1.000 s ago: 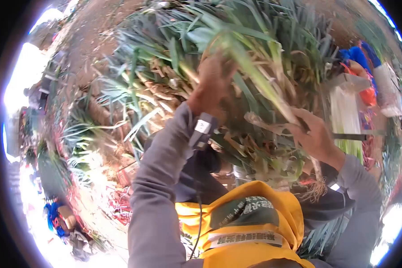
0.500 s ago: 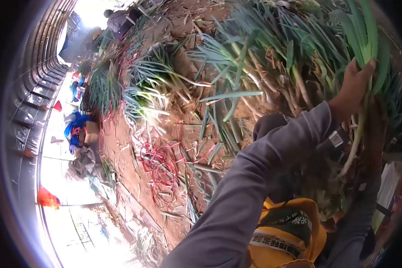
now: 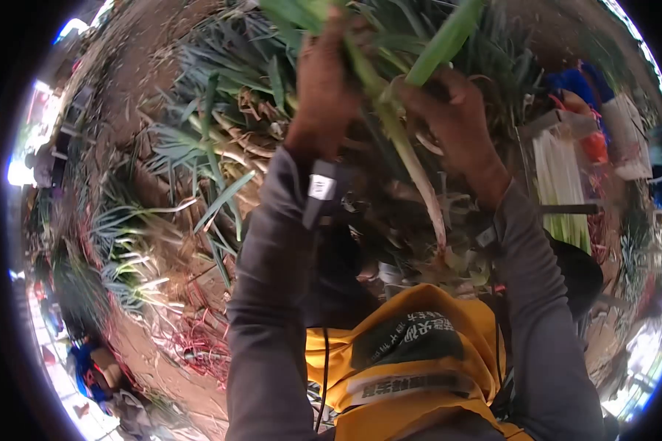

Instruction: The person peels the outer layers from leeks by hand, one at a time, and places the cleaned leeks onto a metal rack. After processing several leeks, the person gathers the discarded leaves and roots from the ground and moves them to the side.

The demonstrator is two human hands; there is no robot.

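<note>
A long green onion (image 3: pixel 418 173) slants down in front of me, its green leaves at the top and its pale root end low, near the yellow apron. My left hand (image 3: pixel 324 92) is closed at its upper leaves, somewhat smeared by motion. On the other side, my right hand (image 3: pixel 452 121) has its thumb and fingers pinched around a broad green leaf (image 3: pixel 445 44) that angles away from the stalk. A pile of green onions (image 3: pixel 235 140) lies on the ground beyond and left of my left hand.
Smaller bunches of green onions (image 3: pixel 129 275) lie at the left beside tangled red twine (image 3: pixel 198 342). To the right stands a holder with pale trimmed stalks (image 3: pixel 563 191), with blue and red items (image 3: pixel 585 110) behind it. My yellow apron (image 3: pixel 412 353) is below.
The view has swung right, bringing both arms to the middle. The green onion is now in front of me, and my right hand has come up to its leaves.
</note>
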